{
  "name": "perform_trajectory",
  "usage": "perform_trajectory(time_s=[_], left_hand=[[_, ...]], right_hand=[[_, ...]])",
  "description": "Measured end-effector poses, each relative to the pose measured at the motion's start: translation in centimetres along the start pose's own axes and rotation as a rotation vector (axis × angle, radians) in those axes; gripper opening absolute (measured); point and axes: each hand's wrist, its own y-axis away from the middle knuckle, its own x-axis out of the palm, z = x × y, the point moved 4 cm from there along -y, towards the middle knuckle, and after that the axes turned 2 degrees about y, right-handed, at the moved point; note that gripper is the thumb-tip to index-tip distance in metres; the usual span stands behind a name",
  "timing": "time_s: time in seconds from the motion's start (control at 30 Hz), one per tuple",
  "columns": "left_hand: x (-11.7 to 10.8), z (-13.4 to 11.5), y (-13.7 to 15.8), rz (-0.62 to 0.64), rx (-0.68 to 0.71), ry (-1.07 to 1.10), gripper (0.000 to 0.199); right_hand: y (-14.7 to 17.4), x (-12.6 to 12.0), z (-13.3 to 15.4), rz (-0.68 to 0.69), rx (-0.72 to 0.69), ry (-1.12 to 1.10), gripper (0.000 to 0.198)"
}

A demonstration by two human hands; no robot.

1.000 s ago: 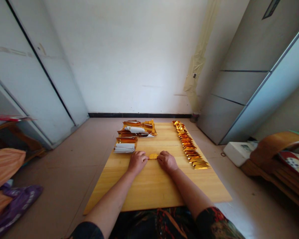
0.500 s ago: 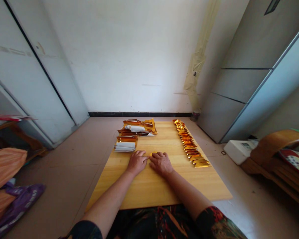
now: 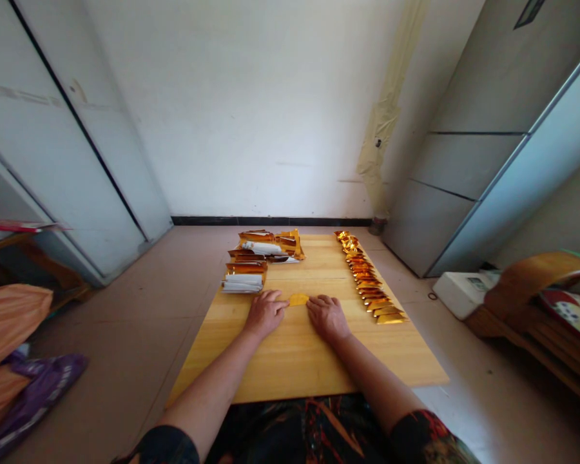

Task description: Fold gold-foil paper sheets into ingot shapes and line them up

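Observation:
A small strip of yellow-gold paper [image 3: 298,299] lies on the wooden tabletop [image 3: 290,361] between my hands, its middle showing. My left hand [image 3: 265,314] holds its left end, fingers close together and pressed down. At the right end, the closed fingers of my right hand [image 3: 328,317] grip the paper against the wood; the thumb is mostly hidden. Beyond my left hand sit stacks of gold-and-white paper sheets [image 3: 244,282]. Along the right side runs a row of folded shiny gold pieces [image 3: 367,283], overlapping one another.
A white wall [image 3: 261,129] rises behind the table. To the right are a grey refrigerator [image 3: 444,167], a white box [image 3: 464,293] and a wooden chair [image 3: 517,309]. Orange and purple bags [image 3: 38,393] lie at the left.
My right hand has slid to the right, uncovering more of the yellow-gold paper. My left hand has stayed nearly in place at the left end. The stacks and the row look unchanged.

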Motion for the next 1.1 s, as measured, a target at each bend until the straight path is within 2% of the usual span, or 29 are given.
perform_trajectory(time_s=[0.17,0.27,0.53,0.77,0.87,1.0,1.1], left_hand=[[-0.1,0.0,-0.3,0.013,0.013,0.076,0.036],[-0.1,-0.1,-0.7,0.007,-0.004,0.132,0.046],[0.9,-0.3,-1.7,-0.092,-0.202,0.296,0.050],[1.6,-0.6,-2.2,-0.145,-0.344,0.501,0.041],[1.8,-0.7,-2.2,-0.208,-0.397,0.540,0.039],[1.9,-1.3,-1.9,-0.333,-0.409,0.653,0.038],[2.4,-1.6,-1.7,-0.352,-0.401,0.791,0.044]], right_hand=[[-1.2,0.0,0.2,0.041,-0.048,0.021,0.020],[-2.3,0.3,0.4,0.044,-0.021,0.064,0.021],[-3.0,1.0,0.4,0.024,0.036,0.107,0.024],[-2.9,0.9,0.7,-0.075,0.027,0.112,0.026],[-2.7,0.5,1.1,-0.138,0.012,0.114,0.023],[-2.2,0.0,1.7,-0.262,-0.004,0.107,0.017],[-1.9,-0.3,2.0,-0.332,-0.029,0.086,0.019]])
